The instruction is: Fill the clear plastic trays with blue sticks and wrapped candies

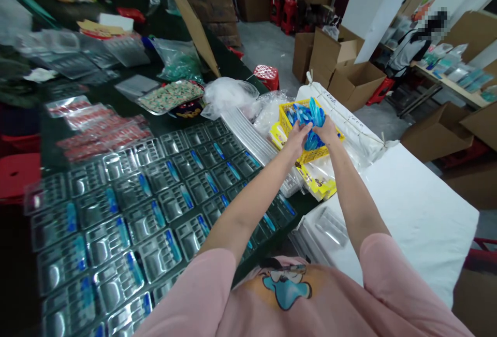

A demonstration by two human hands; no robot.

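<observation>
Both my arms reach forward to a yellow plastic basket (309, 159) heaped with slim blue and light-blue pieces (304, 114), too small to name more exactly. My left hand (298, 137) is closed at the near left of the heap, thumb and fingers on some of them. From the right, my right hand (326, 131) grips a bunch of the same pieces (317, 112) that stand up out of the basket. To the left lie rows of clear plastic trays (159, 218) on a dark green table; many have one blue piece along a side.
Yellow printed packets (317, 179) lie under the basket, beside a white sack (330, 101). Further left are red-and-clear packs (103, 125) and a tray of small pale-green pieces (171, 96). Cardboard boxes (355, 78) and a person (407, 49) are beyond.
</observation>
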